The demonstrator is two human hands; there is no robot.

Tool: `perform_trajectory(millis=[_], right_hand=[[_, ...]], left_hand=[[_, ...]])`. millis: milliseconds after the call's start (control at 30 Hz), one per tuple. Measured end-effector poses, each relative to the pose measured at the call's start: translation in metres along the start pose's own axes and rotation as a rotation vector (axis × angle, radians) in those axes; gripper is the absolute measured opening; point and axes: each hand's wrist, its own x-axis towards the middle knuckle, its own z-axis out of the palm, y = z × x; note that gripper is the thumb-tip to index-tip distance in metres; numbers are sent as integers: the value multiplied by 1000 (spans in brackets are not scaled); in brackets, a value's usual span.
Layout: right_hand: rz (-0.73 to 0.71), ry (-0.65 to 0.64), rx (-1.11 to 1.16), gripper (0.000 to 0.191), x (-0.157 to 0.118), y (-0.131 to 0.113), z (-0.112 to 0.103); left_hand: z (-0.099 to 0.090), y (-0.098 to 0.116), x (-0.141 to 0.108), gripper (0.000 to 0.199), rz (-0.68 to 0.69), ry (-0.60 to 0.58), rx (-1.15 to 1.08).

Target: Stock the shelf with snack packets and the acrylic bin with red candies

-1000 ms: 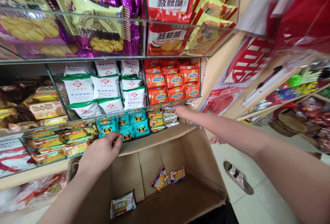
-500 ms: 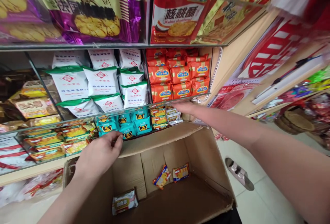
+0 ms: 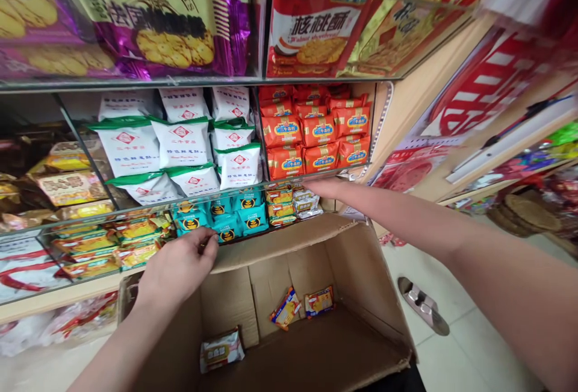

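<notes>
My left hand (image 3: 183,262) lies over the far rim of an open cardboard box (image 3: 289,247), its fingers curled and closed at the edge beside the teal packets (image 3: 226,234). My right hand (image 3: 323,187) reaches into the low shelf bin, just above the small silver-white packets (image 3: 306,202). The shelf front and its own angle hide its fingertips. Inside the box lie a white packet (image 3: 221,351) and two orange-and-blue biscuit packets, one tilted (image 3: 286,309) and one flatter (image 3: 320,302).
Above are red packets (image 3: 320,130), white-and-green packets (image 3: 183,145) and large biscuit bags (image 3: 158,18) behind clear shelf fronts. Yellow packets (image 3: 90,250) fill the lower left bins. A slipper (image 3: 423,306) lies on the tiled floor right of the box.
The view has shifted slightly, so everything sits a little further right. Both hands keep practically the same places at the box and the bin.
</notes>
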Motion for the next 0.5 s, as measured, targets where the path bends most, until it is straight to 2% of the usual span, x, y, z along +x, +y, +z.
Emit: perform_trajectory(millis=[100, 167, 367, 500], right_hand=[[-132, -24, -112, 35, -8, 0, -1], [-171, -30, -158, 32, -14, -1, -1], [-194, -39, -241, 27, -30, -3, -1], [-220, -51, -238, 31, -46, -4, -11]], left_hand=[[-1, 0, -1, 39, 2, -3, 2], [-1, 1, -1, 38, 6, -11, 5], [1, 2, 0, 35, -40, 11, -22], [2, 2, -3, 39, 34, 12, 27]])
